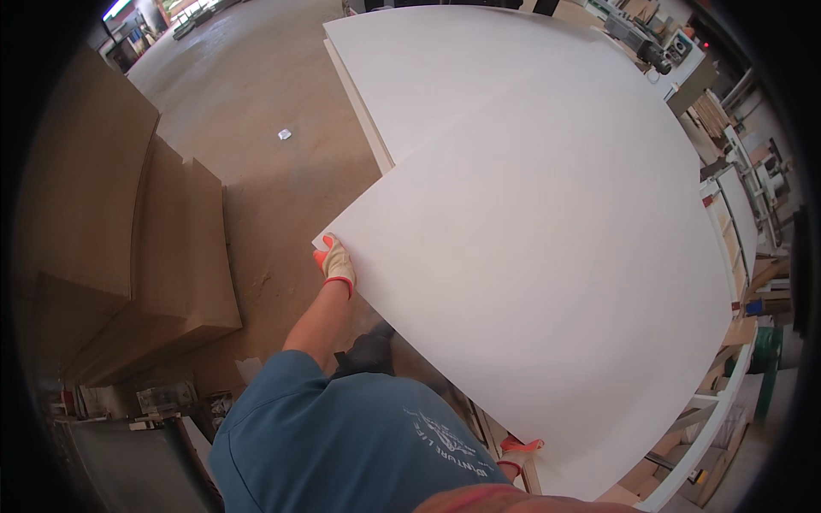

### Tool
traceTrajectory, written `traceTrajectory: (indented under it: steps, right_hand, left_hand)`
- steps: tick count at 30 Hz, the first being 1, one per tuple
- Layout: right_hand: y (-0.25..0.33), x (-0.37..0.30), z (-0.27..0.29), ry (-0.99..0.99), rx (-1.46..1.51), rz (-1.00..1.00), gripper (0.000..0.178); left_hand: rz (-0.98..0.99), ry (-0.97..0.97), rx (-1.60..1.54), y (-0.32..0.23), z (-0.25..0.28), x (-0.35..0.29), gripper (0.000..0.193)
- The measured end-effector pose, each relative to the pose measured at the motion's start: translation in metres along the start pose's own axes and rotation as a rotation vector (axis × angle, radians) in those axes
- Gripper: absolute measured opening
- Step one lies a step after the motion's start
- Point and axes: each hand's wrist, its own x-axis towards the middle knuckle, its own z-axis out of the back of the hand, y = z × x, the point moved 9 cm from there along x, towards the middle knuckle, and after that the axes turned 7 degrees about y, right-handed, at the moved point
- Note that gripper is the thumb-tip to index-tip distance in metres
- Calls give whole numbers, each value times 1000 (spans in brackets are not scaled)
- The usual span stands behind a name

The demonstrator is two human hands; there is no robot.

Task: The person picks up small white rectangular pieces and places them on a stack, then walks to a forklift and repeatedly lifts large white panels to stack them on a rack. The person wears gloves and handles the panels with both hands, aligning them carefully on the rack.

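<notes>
A large white board (547, 282) lies skewed on top of a stack of white boards (428, 77). My left hand (337, 263), in a white glove with orange trim, grips the top board's near left corner, which juts out over the floor. My right hand (518, 452), in the same kind of glove, holds the board's near edge low in the picture and is mostly hidden under the board. My blue sleeve and shoulder fill the bottom centre.
Stacks of brown boards (128, 256) stand on the floor at left. Concrete floor (256, 111) stretches away with a small white scrap (285, 134) on it. A machine with rails and wood pieces (735, 214) runs along the right.
</notes>
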Motion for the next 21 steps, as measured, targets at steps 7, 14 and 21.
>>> traceTrajectory:
  steps: [7,14,21]
  right_hand:
    - [-187,-83,-38,41,244,-240,49]
    - [-283,-163,-50,298,435,-365,65]
    - [-258,-172,48,-40,430,-159,83]
  left_hand:
    - [180,347,-58,-103,-122,117,64]
    - [338,777,238,-158,-205,147,66]
    - [-789,1156,1793,-126,-209,52,39]
